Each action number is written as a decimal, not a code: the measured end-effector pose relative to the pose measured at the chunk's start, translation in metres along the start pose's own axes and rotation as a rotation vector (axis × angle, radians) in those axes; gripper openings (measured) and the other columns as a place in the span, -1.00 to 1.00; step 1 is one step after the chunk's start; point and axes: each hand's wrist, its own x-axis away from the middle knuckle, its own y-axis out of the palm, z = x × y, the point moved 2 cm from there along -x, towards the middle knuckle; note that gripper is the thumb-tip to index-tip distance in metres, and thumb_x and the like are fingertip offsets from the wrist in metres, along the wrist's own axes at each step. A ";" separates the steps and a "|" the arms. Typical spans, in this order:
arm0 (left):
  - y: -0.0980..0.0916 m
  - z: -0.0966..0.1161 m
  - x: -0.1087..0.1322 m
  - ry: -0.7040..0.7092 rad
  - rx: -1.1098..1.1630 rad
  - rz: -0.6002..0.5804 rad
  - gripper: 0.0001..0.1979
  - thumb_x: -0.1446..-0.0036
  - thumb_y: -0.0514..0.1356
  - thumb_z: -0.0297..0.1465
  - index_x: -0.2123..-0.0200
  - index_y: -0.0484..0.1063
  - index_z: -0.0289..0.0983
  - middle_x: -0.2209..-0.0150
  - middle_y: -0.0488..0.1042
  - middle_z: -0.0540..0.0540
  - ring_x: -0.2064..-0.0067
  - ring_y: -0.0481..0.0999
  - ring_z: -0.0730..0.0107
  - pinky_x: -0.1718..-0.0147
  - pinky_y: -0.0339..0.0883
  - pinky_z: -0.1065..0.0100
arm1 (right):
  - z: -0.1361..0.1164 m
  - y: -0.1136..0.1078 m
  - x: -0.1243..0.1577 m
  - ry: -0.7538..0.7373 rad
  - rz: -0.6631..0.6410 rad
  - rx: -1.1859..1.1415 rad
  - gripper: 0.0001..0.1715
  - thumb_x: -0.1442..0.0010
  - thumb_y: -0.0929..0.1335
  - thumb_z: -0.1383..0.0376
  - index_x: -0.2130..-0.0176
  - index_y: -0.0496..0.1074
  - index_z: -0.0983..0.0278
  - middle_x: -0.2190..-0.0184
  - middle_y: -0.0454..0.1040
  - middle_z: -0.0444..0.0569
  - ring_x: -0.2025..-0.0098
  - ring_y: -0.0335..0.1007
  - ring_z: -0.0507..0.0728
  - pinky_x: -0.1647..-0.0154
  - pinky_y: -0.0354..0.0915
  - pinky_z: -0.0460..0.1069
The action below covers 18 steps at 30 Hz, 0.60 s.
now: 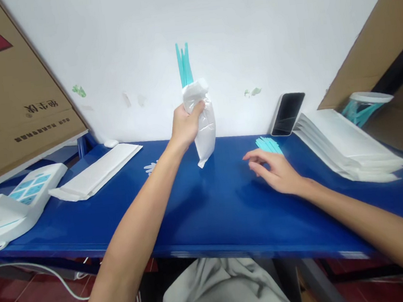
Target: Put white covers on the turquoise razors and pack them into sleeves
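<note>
My left hand (186, 125) is closed around a white plastic bag (206, 133), held upright above the middle of the blue table (208, 208). Several teal sticks (185, 68) poke out of the bag's open top. My right hand (274, 169) hovers over the table to the right, its thumb and fingers curved and apart, with nothing between them. Just behind it lies a bundle of teal sticks (268, 145), partly hidden by the hand.
White bags are stacked at right (353, 143) and lie at left (98, 172). A phone (288, 113) leans on the wall. A white device (28, 195) stands far left, a clear cup (365, 105) far right. Cardboard (9, 95) rises at left.
</note>
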 end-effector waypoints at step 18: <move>0.006 -0.031 0.010 0.057 -0.020 -0.028 -0.44 -0.12 0.29 -0.26 -0.14 0.26 -0.31 -0.13 0.46 -0.27 -0.15 0.48 0.07 -0.17 0.32 0.08 | 0.004 0.006 -0.001 -0.001 -0.063 0.038 -0.77 -0.40 0.25 0.17 0.09 0.43 0.19 0.41 0.50 -0.09 0.42 0.43 0.11 0.36 0.40 0.04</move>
